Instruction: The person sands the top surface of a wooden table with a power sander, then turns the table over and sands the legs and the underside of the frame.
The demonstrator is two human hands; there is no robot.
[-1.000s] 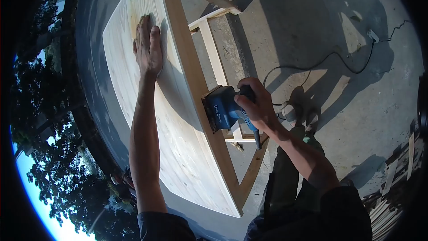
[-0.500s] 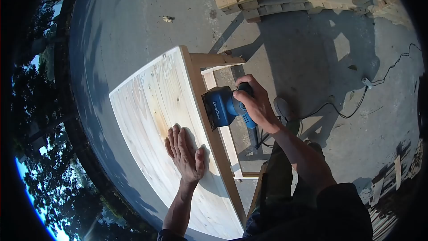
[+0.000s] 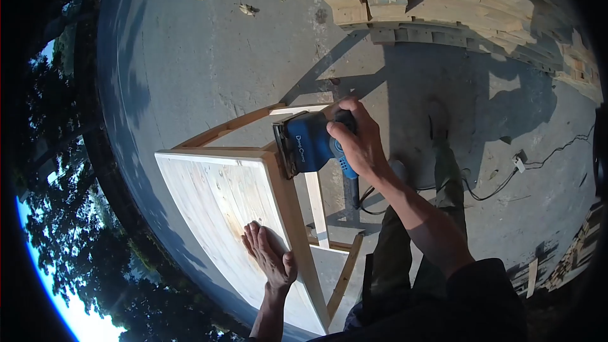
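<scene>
My right hand (image 3: 356,139) grips a blue electric sander (image 3: 305,142) by its black top handle. The sander is turned on its side, its flat pad facing the long edge of a wooden tabletop (image 3: 221,183), close to the far corner. Flat on the pale top lies my left hand (image 3: 269,256), fingers stretched out and pointing away from me. Beneath the top, the table's wooden legs and rails (image 3: 315,199) show on the right side and beyond the far end.
A black cord (image 3: 487,196) runs over the concrete floor (image 3: 253,57) to a small white connector (image 3: 519,161) on the right. Stacked timber (image 3: 430,0) lines the far side. More wood strips (image 3: 570,256) lie at lower right. Trees (image 3: 57,221) stand at the left.
The sander has travelled along the edge to the far corner. The table now appears lower in view, with its far-end legs showing. One foot has stepped forward. The left hand stays flat on the top.
</scene>
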